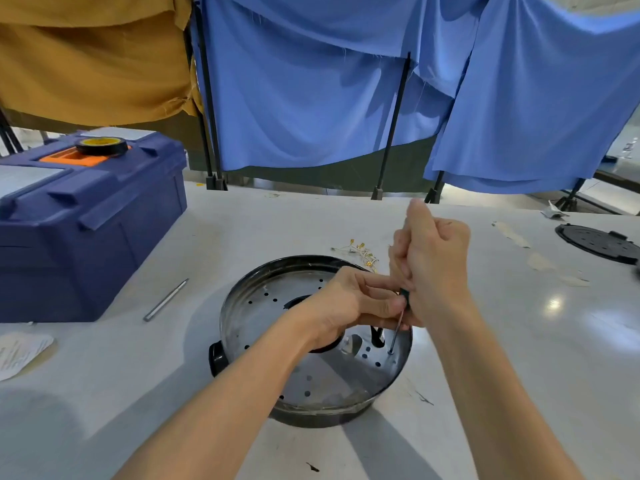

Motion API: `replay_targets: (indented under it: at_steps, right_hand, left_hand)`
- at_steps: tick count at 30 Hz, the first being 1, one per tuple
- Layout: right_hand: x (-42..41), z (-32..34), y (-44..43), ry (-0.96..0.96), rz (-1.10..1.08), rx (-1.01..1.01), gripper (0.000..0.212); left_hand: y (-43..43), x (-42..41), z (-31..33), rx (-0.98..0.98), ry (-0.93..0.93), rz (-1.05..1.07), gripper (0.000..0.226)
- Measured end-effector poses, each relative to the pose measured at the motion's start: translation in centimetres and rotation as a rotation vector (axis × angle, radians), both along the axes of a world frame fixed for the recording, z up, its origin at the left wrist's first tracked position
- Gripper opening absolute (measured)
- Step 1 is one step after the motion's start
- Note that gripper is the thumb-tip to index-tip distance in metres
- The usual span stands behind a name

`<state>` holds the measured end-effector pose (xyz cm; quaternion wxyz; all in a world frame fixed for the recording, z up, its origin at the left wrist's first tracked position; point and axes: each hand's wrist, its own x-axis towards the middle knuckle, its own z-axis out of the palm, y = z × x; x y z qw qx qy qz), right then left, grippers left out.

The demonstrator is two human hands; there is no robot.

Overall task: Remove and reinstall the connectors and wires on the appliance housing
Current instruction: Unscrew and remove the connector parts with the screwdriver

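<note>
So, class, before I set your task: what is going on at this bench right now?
A person is working on a round metal appliance housing on a white table. The right hand grips a screwdriver by its handle, the left hand pinches it lower down, and its tip rests on the housing's plate near the rim on the right. A bundle of wires with yellow connectors lies on the table behind the housing, apart from it.

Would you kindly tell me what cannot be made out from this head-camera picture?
Head view:
- Handle of the screwdriver: wrapped by the right hand.
- Screw under its tip: too small to tell.
- Centre opening of the housing: partly covered by the left hand.
- Connectors on the loose wires: too small to count.
- Part of the black plate: cut off by the right edge.
</note>
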<state>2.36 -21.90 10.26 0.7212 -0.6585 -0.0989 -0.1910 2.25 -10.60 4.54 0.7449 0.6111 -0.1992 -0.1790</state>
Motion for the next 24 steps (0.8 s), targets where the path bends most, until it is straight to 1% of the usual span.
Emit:
replay_targets:
  at_steps: [1, 2, 3, 4, 5, 6, 8, 9, 10, 12, 13, 15, 17, 19, 20, 22, 24]
  right_hand:
    - [-0.3, -0.4, 0.7, -0.055, -0.191, -0.026, 0.072]
    - [-0.6, -0.8, 1.5, -0.110, -0.339, -0.044, 0.073]
    - [-1.0, -1.2, 2.1, -0.146, -0.417, -0.037, 0.073]
    - [-1.1, -1.3, 2.3, -0.142, -0.406, -0.005, 0.072]
    - [-1.0, -1.1, 1.9, -0.088, -0.304, 0.033, 0.069]
    - [-0.7, -0.6, 1.1, 0.006, -0.105, 0.057, 0.066]
    - [0.0, 0.8, -1.3, 0.197, 0.406, -0.019, 0.062]
    - [0.3, 1.2, -2.3, 0.247, 0.587, -0.089, 0.063]
    - [0.5, 1.2, -2.9, 0.253, 0.691, -0.129, 0.063]
    - [0.6, 0.7, -2.9, 0.229, 0.713, -0.089, 0.063]
    - [0.5, 0.3, -2.6, 0.206, 0.669, -0.041, 0.064]
    - [0.1, -0.3, -2.0, 0.149, 0.514, 0.053, 0.064]
    - [-0.5, -0.6, -1.9, 0.134, 0.334, 0.167, 0.061]
    - [-1.0, -0.7, -1.5, 0.098, 0.120, 0.239, 0.058]
    - [-1.3, -0.9, -1.0, 0.065, 0.010, 0.244, 0.058]
    - [-1.7, -1.3, 0.2, -0.005, -0.219, 0.186, 0.065]
    - [-2.1, -1.6, 1.1, -0.052, -0.350, 0.146, 0.070]
  left_hand:
    - [-0.1, 0.0, -0.1, 0.029, -0.019, 0.003, 0.020]
    - [-0.1, 0.0, -0.1, 0.056, -0.038, -0.004, 0.028]
    - [-0.1, -0.1, -0.1, 0.073, -0.044, -0.014, 0.035]
    - [-0.1, -0.3, 0.0, 0.078, -0.039, -0.020, 0.038]
    - [-0.1, -0.4, 0.1, 0.071, -0.030, -0.021, 0.037]
    - [0.0, -0.5, 0.2, 0.057, -0.017, -0.020, 0.031]
    - [0.1, -0.7, 0.4, 0.022, -0.006, -0.041, 0.019]
    - [0.1, -0.7, 0.4, 0.016, -0.005, -0.057, 0.016]
    - [0.1, -0.6, 0.3, 0.021, -0.008, -0.073, 0.014]
    - [0.2, -0.4, 0.0, 0.029, -0.014, -0.088, 0.019]
    - [0.1, -0.3, -0.1, 0.025, -0.007, -0.084, 0.021]
    - [0.1, -0.1, -0.3, 0.023, 0.016, -0.046, 0.020]
    - [0.0, 0.0, -0.4, 0.040, 0.038, 0.014, 0.018]
    - [-0.1, 0.1, -0.5, 0.085, 0.012, 0.032, 0.016]
    - [-0.2, 0.0, -0.4, 0.116, -0.011, 0.036, 0.016]
    - [-0.4, -0.3, -0.1, 0.165, -0.051, 0.061, 0.020]
    - [-0.4, -0.6, 0.2, 0.201, -0.073, 0.102, 0.028]
